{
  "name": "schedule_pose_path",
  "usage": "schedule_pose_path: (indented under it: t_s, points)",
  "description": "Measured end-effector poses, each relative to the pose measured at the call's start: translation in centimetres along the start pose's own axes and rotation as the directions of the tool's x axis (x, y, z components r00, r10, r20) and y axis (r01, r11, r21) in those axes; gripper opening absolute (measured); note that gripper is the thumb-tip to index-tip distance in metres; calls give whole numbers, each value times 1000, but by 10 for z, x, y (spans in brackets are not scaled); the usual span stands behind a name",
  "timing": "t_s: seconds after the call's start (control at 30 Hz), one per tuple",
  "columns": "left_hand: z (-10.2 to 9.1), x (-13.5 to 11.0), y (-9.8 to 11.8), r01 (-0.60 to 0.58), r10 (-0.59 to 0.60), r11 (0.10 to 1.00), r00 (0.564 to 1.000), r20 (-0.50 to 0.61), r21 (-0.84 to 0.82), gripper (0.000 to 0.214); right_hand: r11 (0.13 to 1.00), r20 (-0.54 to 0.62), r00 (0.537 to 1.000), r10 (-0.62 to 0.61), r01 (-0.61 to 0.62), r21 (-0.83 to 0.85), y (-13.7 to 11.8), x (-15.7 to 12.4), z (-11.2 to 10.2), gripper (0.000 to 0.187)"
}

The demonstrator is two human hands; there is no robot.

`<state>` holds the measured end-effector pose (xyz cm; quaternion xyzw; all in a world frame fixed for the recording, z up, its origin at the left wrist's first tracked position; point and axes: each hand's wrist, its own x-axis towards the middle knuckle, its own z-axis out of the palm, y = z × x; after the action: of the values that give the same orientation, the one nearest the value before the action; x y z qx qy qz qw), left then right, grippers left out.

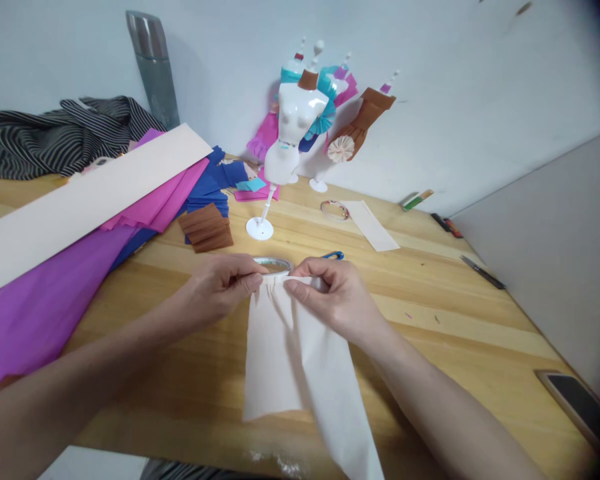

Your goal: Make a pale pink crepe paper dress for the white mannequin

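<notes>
Between my hands hangs a long strip of cream crepe paper [280, 360], its top edge gathered into small pleats. My left hand [230, 283] pinches the top left corner between thumb and fingers. With thumb and forefinger, my right hand [333, 293] grips the same edge a little further right. The strip's lower right end trails down past the bottom of the view. Just behind the pinched edge is a roll of tape [273, 262], partly covered by my hands and the paper. A small white mannequin [297, 110] with a brown neckband stands upright beyond it.
Several dressed mannequins [370, 113] stand by the wall. Coloured crepe paper [75, 287] and a long cream strip [95, 193] lie left, with a bottle [155, 73] behind. Another tape roll [334, 211], a blue-handled tool [334, 255], a knife [483, 272] and a phone [575, 403] lie right.
</notes>
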<state>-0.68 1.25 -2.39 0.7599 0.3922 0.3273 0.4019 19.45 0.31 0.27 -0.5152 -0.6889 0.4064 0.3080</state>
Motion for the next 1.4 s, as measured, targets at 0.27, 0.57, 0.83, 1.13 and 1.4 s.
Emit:
schedule_pose_path:
  t_s: [0.27, 0.57, 0.83, 1.13, 1.4]
  points:
    - [-2, 4, 5, 144, -125, 973, 985, 116, -178, 24, 999, 131, 991, 30, -27, -23, 4, 5, -10, 23]
    - [2, 4, 0, 130, -121, 982, 990, 71, -139, 21, 973, 301, 946, 122, -173, 150, 7, 8, -14, 29]
    - [6, 1, -2, -18, 16, 1000, 998, -69, -24, 17, 999, 156, 988, 14, -21, 42, 2, 1, -7, 23]
    - [6, 2, -2, -61, 60, 998, 994, -92, -3, 18, 996, 133, 988, -78, 70, 63, 3, -3, 0, 15]
    - [5, 1, 2, -67, 65, 997, 995, -82, -22, 19, 999, 70, 997, -41, 38, 33, 4, -1, -2, 16]
